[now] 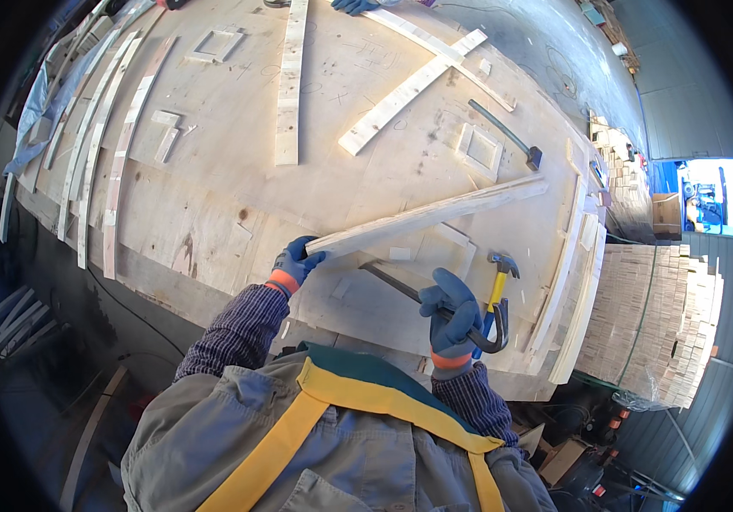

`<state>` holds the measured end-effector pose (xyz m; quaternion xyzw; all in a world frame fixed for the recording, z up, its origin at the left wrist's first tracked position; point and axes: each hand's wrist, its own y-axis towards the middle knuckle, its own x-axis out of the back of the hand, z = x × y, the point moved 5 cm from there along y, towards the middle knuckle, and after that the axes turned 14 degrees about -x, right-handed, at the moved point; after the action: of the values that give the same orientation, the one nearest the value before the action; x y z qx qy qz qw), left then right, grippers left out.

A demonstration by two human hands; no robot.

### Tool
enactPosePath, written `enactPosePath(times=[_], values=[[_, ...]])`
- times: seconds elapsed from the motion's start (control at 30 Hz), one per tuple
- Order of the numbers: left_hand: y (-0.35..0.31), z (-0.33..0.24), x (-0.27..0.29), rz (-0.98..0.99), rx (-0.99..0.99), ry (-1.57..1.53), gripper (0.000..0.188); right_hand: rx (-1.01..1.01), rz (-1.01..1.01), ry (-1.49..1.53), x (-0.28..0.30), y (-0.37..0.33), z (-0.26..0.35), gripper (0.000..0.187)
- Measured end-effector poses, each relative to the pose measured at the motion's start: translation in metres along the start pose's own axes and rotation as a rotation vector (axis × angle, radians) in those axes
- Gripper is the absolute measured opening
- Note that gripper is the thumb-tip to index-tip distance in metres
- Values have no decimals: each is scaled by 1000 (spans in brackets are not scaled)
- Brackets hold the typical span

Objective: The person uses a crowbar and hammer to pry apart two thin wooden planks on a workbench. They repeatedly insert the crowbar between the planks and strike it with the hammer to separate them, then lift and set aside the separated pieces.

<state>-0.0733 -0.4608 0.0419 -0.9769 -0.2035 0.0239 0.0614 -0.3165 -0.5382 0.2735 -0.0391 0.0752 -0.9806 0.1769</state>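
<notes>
My left hand (296,261), in a blue-grey glove with an orange cuff, is closed round the near end of a pale wooden board (434,210). The board slants away to the right across the large plywood table (213,205). In my right hand (453,314), gloved alike, is a dark crowbar (392,281). Its straight end points left toward the board, apart from it, and its hooked end curves out below the hand. Just right of that hand lies a claw hammer (498,286) with a yellow and blue handle, partly hidden by the crowbar's hook.
A second hammer (511,136) lies farther back beside a small wooden frame (479,152). Two planks (413,90) cross at the far side, near another person's gloved hand (354,5). Long strips (132,128) line the left; stacked timber (648,316) stands beyond the right edge.
</notes>
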Motion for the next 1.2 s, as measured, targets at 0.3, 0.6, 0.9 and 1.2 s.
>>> enactPosePath(times=[0.3,0.6,0.9,1.2], values=[[-16,8,8,-79,808,-408,33,7,-20,43,10,-4,-9,62],[19,33,22,-222,766,-348,36,1,-1,33,11,8,-4,58],[1,3,20,-227,517,-395,40,31,397,-617,-15,12,3,21],[11,4,27,-224,503,-153,37,-54,280,-538,-12,6,9,14]])
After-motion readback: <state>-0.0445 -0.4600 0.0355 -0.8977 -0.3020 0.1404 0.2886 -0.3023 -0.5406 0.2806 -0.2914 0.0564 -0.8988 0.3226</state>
